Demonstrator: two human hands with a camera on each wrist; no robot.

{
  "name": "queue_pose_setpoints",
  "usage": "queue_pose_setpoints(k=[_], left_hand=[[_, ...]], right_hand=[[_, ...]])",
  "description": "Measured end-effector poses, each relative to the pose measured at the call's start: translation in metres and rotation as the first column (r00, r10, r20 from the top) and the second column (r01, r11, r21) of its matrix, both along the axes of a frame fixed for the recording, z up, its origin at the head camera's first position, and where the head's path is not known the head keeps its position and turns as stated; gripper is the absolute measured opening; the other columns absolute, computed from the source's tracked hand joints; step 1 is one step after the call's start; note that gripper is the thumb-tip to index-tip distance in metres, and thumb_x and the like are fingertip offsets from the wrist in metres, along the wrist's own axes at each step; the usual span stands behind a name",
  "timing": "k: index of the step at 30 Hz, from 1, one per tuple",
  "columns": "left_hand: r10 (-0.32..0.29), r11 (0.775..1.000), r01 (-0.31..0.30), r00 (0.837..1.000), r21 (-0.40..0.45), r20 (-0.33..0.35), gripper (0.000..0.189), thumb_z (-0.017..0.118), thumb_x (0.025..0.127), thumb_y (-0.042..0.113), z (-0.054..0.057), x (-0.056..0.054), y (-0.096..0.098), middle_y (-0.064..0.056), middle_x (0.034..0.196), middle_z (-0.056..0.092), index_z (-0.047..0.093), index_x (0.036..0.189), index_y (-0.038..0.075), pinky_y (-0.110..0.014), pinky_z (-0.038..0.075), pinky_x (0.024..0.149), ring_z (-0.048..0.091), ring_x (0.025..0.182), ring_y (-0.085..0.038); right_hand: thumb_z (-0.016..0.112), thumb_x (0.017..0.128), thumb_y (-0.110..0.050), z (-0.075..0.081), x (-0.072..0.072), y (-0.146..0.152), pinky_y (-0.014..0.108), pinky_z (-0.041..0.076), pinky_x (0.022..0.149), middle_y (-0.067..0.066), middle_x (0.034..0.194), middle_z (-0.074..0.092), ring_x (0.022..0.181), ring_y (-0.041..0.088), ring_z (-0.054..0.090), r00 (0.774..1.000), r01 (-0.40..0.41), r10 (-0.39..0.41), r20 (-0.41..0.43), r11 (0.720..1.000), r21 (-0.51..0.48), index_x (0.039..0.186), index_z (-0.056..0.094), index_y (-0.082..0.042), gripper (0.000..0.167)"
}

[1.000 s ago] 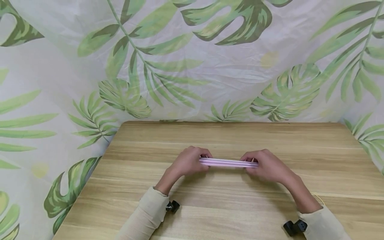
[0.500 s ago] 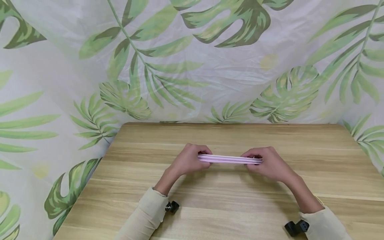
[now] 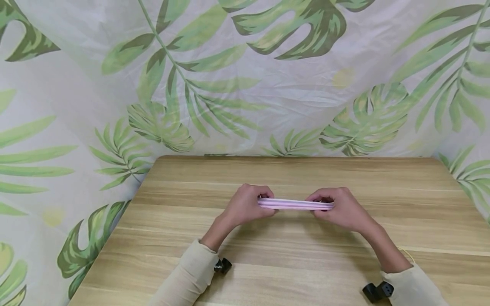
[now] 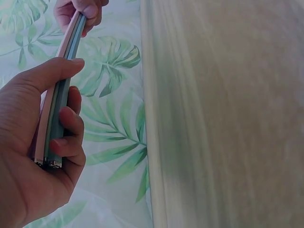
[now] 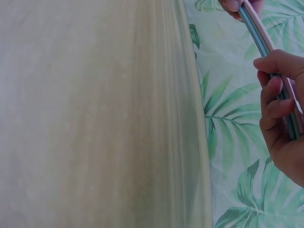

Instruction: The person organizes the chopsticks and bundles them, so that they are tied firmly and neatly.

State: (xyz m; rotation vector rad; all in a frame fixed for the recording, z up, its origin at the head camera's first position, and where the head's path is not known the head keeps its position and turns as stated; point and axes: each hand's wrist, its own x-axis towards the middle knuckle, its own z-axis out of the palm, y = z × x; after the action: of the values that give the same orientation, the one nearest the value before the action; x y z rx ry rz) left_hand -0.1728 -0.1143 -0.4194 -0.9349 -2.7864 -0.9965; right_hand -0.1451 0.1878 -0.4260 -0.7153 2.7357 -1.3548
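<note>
A slim, straight bundle of long layered strips (image 3: 291, 204) is held level above the table, pale pink with white lines in the head view. In the left wrist view the same bundle (image 4: 55, 114) shows a pink side and a teal side, with small shiny bits at its near end. My left hand (image 3: 245, 205) grips one end, thumb on one side and fingers curled round the other. The opposite end is in my right hand (image 3: 342, 208), whose thumb and curled fingers (image 5: 274, 105) close on it. Both ends are partly hidden by the hands; the exact kind is unclear.
Below the hands lies a wood-grain table (image 3: 291, 263). A white cloth backdrop with green leaves (image 3: 229, 85) hangs behind its far edge and along the sides. Small black devices (image 3: 378, 291) are worn at both wrists.
Over the last second, both hands and the bundle have risen slightly in the head view. Since half a second ago, my left hand has moved a little to the right. The grip stays two-handed.
</note>
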Motion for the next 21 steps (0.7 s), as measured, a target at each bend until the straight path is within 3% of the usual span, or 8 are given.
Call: queue_pose_setpoints(k=[11, 21], left_hand=[[0.056, 0.997, -0.062, 0.99, -0.051, -0.126, 0.017, 0.093, 0.077, 0.028, -0.005, 0.005, 0.011, 0.011, 0.075, 0.075, 0.079, 0.086, 0.023, -0.021, 0.044, 0.062, 0.054, 0.061, 0.0], [0.042, 0.986, -0.06, 0.992, -0.155, -0.12, 0.017, 0.091, 0.081, 0.031, 0.003, 0.009, 0.012, 0.012, 0.073, 0.073, 0.08, 0.092, 0.024, -0.024, 0.041, 0.058, 0.052, 0.06, -0.004]], right_hand=[[0.084, 0.083, -0.001, -0.001, 0.002, -0.006, 0.026, 0.053, 0.064, -0.003, 0.086, 0.076, 0.073, 0.007, 0.064, 1.0, 0.025, -0.024, 0.019, 0.999, -0.023, 0.101, 0.082, -0.016, 0.023], [0.085, 0.084, -0.001, -0.001, 0.001, -0.005, 0.026, 0.054, 0.064, -0.003, 0.088, 0.077, 0.074, 0.008, 0.066, 0.999, 0.013, -0.011, 0.046, 0.999, -0.046, 0.1, 0.082, -0.017, 0.023]])
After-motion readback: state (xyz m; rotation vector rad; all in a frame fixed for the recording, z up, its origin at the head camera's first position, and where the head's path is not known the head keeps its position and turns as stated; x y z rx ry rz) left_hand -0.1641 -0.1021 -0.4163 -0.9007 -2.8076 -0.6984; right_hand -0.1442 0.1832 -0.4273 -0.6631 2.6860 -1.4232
